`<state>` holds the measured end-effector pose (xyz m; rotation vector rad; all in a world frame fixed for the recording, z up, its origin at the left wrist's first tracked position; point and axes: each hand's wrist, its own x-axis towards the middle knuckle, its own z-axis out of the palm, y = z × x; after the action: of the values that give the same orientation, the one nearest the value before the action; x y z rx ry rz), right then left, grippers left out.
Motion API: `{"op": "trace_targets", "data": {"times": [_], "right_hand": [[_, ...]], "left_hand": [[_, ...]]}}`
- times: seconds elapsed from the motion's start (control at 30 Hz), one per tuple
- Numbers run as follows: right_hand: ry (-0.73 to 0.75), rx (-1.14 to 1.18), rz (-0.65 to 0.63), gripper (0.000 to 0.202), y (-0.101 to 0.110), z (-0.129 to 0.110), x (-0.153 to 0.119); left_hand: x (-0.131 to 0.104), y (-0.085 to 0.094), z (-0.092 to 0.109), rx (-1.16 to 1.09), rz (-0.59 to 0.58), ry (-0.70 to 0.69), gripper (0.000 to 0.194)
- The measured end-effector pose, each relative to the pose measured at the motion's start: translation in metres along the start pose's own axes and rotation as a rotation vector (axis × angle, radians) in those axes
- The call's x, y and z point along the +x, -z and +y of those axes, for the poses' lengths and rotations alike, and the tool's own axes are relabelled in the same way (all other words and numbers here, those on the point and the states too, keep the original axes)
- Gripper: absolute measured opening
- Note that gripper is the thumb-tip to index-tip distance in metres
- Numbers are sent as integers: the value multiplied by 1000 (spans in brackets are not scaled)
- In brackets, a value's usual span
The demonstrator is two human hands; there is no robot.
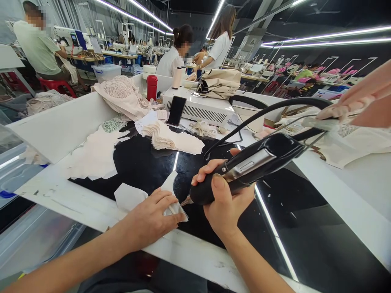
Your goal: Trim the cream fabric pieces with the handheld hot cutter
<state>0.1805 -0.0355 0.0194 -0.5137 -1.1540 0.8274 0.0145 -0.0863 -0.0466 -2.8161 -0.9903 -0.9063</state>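
My right hand is wrapped round a black handheld tool with a silver lever plate and a thin pointed metal tip. The tip is at the edge of a small white fabric piece, close to my left fingers. My left hand grips that piece against the glossy black tabletop, with the thumb along its near edge. Another white fabric piece lies beside the left hand, partly under it. A thick black cable arches up from the tool's back end.
Behind my hands lie a stack of pale fabric pieces, more cut pieces, a phone and a red bottle. A white vented box stands at the back. A blurred pinkish shape hangs at the upper right. Several people sit or stand beyond.
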Motion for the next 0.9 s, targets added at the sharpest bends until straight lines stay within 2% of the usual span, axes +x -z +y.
{"op": "trace_targets", "data": {"times": [0.3, 0.6, 0.9], "right_hand": [[-17, -35, 1, 42, -2, -3, -2], [10, -17, -21, 43, 1, -4, -4], [20, -21, 9, 44, -2, -2, 2]], "left_hand": [[-4, 2, 11, 37, -44, 47, 31], [-10, 7, -6, 62, -96, 50, 27], [-10, 6, -6, 16, -133, 83, 27]]}}
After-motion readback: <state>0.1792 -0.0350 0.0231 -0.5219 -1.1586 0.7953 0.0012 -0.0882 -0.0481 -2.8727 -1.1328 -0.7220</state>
